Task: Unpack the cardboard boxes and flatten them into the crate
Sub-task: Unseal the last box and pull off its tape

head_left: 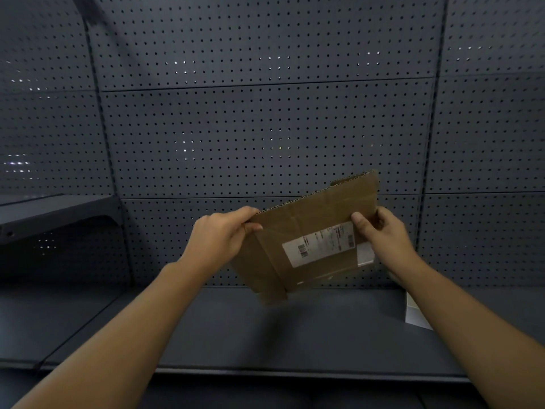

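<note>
A brown cardboard box (298,228), pressed nearly flat, hangs tilted in the air above the dark shelf (265,335). A white shipping label (318,245) with barcodes faces me. My left hand (221,237) grips the box's upper left edge, thumb on the front face. My right hand (386,234) grips the right edge, thumb on the front near the label. The box's lowest corner points down toward the shelf. No crate is in view.
A grey pegboard wall (265,128) stands behind the shelf. A white object (415,315) lies on the shelf at the right, partly hidden by my right forearm. A smaller dark shelf (59,211) juts out at the left.
</note>
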Available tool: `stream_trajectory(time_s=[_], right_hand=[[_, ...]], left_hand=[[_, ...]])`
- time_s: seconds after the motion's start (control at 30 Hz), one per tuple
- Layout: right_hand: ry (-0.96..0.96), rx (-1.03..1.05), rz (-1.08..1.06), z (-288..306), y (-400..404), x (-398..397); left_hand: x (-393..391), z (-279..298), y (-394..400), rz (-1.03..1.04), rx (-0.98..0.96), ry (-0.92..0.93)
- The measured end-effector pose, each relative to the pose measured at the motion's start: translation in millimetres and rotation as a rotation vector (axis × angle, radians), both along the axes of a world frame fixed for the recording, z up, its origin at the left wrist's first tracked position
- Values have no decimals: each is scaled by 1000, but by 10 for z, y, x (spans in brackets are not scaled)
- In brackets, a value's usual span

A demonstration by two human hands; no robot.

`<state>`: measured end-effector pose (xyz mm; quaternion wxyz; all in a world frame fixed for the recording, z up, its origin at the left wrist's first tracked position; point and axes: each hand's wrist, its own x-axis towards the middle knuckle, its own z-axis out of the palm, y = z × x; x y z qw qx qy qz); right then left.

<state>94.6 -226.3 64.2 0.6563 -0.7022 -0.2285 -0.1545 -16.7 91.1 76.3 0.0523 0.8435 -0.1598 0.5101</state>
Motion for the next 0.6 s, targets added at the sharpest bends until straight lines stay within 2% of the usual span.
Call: stream_trajectory(time_s=[0.1, 0.17, 0.27, 0.37, 0.5, 0.6], right_hand=[[165, 182, 16, 126, 69, -116], [385, 328, 98, 240, 77, -176], [727, 482, 232, 329, -12, -151], [955, 470, 358, 217, -125, -131], [1011, 377, 280, -101, -157, -185], [1022, 274, 201, -349, -160, -139]], left_hand=[[-38, 5, 11, 38, -29, -57], [-56, -21, 37, 37, -4, -97], [-97, -103, 36, -56, 153, -144], [-184, -231, 57, -107, 237, -137], [-349, -464, 38, -91, 235, 76], [-482, -567, -58, 27, 221, 409]])
